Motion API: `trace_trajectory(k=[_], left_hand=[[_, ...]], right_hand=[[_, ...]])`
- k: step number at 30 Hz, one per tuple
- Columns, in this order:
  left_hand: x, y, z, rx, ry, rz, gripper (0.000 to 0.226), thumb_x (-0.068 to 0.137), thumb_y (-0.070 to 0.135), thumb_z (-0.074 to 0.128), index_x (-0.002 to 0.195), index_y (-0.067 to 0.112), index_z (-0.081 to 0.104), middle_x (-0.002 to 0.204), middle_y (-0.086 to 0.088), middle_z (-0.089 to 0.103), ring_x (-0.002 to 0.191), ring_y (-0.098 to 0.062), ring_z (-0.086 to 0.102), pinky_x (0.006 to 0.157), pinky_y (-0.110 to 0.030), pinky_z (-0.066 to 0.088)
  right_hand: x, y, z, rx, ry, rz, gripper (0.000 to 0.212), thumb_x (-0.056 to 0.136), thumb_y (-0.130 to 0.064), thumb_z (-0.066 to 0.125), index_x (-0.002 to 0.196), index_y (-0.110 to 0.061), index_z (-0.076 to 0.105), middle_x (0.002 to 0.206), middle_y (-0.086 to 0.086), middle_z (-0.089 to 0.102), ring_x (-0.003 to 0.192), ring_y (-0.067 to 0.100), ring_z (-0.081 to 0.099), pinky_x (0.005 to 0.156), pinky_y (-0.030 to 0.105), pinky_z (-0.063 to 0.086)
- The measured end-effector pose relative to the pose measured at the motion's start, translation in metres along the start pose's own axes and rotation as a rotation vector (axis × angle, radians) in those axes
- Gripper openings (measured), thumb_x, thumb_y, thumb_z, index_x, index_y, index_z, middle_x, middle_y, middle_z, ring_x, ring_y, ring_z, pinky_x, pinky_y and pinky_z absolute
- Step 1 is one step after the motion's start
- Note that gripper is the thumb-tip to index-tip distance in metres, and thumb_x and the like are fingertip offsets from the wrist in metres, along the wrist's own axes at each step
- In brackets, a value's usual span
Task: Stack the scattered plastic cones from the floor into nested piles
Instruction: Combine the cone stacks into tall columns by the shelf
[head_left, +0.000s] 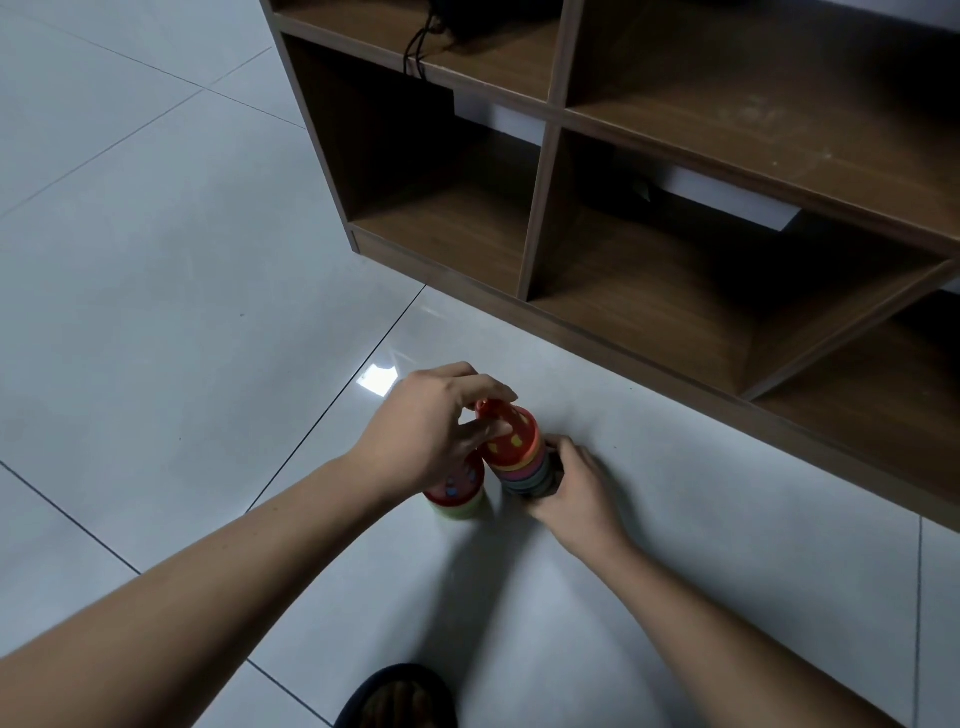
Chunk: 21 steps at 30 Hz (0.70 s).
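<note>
Two piles of plastic cones stand side by side on the white tiled floor (156, 312), near the front of a brown wooden shelf (550, 208). The left hand (431, 431) pinches the tip of the red cone (514, 441) on top of the tall pile (524, 475), and the right hand (576, 488) has its fingers (558, 447) curled round the bottom of that pile. The small pile (457, 496), a red spotted cone over a green one, stands just beside it, partly under the left hand, and a dark slipper (400, 696) shows at the bottom edge
</note>
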<state>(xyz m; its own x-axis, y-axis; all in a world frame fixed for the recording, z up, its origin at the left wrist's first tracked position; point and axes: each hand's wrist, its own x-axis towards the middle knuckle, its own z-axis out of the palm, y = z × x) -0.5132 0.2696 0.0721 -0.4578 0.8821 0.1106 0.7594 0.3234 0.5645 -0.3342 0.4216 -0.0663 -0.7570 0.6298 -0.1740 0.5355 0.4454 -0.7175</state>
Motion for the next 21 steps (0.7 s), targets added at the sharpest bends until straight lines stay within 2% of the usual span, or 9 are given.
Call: trace_trajectory(k=[5,9,13,17,21], left_hand=[[0.002,0.005,-0.008,-0.073,0.036,-0.016,0.029,0.095,0.042,0.080,0.123,0.036,0.076,0.106,0.013,0.071,0.083,-0.004,0.060,0.075,-0.021,0.050],[0.009,0.018,-0.034,-0.177,0.142,-0.020,0.032,0.094,0.042,0.080,0.123,0.032,0.077,0.110,0.012,0.075,0.091,-0.005,0.069,0.078,-0.028,0.058],[0.009,0.039,-0.070,-0.304,0.328,-0.046,0.034,0.093,0.043,0.081,0.123,0.029,0.077,0.113,0.017,0.076,0.107,-0.009,0.071,0.081,-0.034,0.060],[0.002,0.060,-0.102,-0.405,0.428,-0.066,0.033,0.093,0.042,0.082,0.124,0.029,0.075,0.115,0.013,0.075,0.112,-0.019,0.070,0.082,-0.036,0.059],[-0.013,0.072,-0.121,-0.442,0.505,-0.062,0.033,0.095,0.038,0.081,0.126,0.027,0.075,0.119,0.007,0.075,0.112,-0.025,0.069,0.083,-0.031,0.055]], right_hand=[[0.002,-0.012,-0.014,-0.006,0.025,-0.033,0.069,0.064,-0.041,0.093,0.126,-0.036,0.063,0.114,-0.008,0.063,0.106,0.018,0.064,0.082,0.030,0.052],[0.009,-0.033,-0.045,-0.003,0.072,-0.075,0.071,0.065,-0.040,0.091,0.130,-0.039,0.061,0.115,-0.011,0.060,0.103,0.017,0.065,0.076,0.026,0.050],[0.014,-0.070,-0.074,0.093,0.128,-0.163,0.076,0.064,-0.041,0.093,0.132,-0.042,0.060,0.118,-0.016,0.061,0.101,0.011,0.068,0.085,0.038,0.060],[0.007,-0.113,-0.079,0.180,0.098,-0.219,0.074,0.067,-0.037,0.097,0.132,-0.039,0.062,0.117,-0.015,0.066,0.086,0.009,0.067,0.073,0.028,0.060],[-0.011,-0.143,-0.073,0.281,0.079,-0.259,0.071,0.068,-0.036,0.098,0.131,-0.037,0.064,0.113,-0.012,0.069,0.084,0.012,0.065,0.070,0.019,0.054]])
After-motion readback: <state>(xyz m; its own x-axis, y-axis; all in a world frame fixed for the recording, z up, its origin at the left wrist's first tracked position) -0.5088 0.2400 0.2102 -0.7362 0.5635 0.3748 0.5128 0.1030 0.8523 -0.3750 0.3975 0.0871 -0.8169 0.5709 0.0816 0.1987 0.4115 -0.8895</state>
